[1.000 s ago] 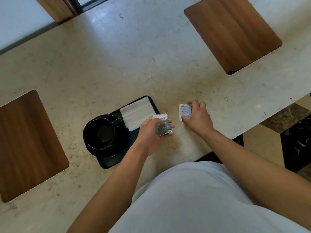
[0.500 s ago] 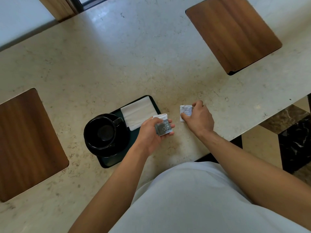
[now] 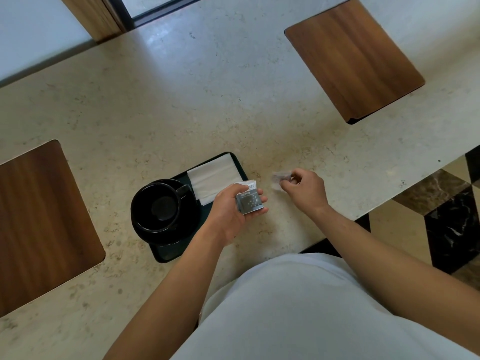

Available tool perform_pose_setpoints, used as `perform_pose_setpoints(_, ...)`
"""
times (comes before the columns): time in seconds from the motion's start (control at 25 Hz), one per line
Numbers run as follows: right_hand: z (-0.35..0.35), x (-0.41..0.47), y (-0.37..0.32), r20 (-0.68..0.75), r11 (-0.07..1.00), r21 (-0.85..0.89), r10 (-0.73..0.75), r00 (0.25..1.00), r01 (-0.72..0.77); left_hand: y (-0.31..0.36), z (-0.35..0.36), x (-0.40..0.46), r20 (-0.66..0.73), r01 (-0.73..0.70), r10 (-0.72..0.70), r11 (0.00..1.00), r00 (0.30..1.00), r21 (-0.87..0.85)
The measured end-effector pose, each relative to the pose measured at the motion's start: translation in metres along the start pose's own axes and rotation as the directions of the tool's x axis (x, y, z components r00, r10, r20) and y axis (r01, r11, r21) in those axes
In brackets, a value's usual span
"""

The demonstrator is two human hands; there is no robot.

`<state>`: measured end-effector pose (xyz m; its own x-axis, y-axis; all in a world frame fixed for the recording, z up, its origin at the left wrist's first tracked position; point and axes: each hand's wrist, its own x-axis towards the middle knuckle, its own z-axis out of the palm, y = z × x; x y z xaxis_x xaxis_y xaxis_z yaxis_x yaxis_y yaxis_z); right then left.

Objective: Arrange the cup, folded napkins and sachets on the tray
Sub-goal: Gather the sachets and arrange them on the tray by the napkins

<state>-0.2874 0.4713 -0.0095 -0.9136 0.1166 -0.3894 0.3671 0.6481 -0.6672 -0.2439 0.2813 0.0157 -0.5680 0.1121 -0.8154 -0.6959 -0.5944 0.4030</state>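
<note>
A dark green tray [image 3: 166, 254] lies on the marble counter. On its left part stands a black cup [image 3: 155, 206] on a black saucer [image 3: 192, 216]. Folded white napkins [image 3: 213, 178] lie on the tray's right part. My left hand [image 3: 233, 211] hovers over the tray's right edge, shut on a small stack of sachets [image 3: 249, 201], grey one on top. To the right, my right hand [image 3: 305, 189] pinches a white sachet [image 3: 280, 175], blurred and lifted just off the counter.
The marble counter [image 3: 207, 100] has two inset wooden panels, one at the left [image 3: 39, 219] and one at the far right [image 3: 355, 58]. The counter's front edge runs near my body; patterned floor tiles [image 3: 452, 224] show at the right.
My right hand has picked the white sachet up off the counter and turned it. My left hand has stayed put with its sachets.
</note>
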Motion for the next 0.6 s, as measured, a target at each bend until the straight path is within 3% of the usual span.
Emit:
perform_pose_setpoints(0.12,-0.006,-0.015,-0.005,0.007,0.971,0.115,-0.212,0.977,0.210,0.001,-0.001,0.001,0.009,0.027,-0.027,0.999,1.000,0.036)
perform_pose_setpoints(0.24,-0.008,-0.024,-0.007,0.044,0.953,0.184,-0.251,0.967,0.239,0.001,-0.002,0.000,0.036,0.064,-0.066,0.997,0.997,0.048)
perform_pose_setpoints(0.4,-0.003,-0.035,-0.010,0.030,0.941,0.134,-0.317,0.948,0.311,0.000,-0.005,-0.002,0.075,0.072,-0.070,0.997,0.995,-0.028)
perform_pose_setpoints(0.6,0.008,-0.050,-0.014,0.125,0.857,-0.017,-0.509,0.852,0.515,-0.001,-0.008,-0.003,0.075,0.045,-0.039,0.996,0.996,-0.077)
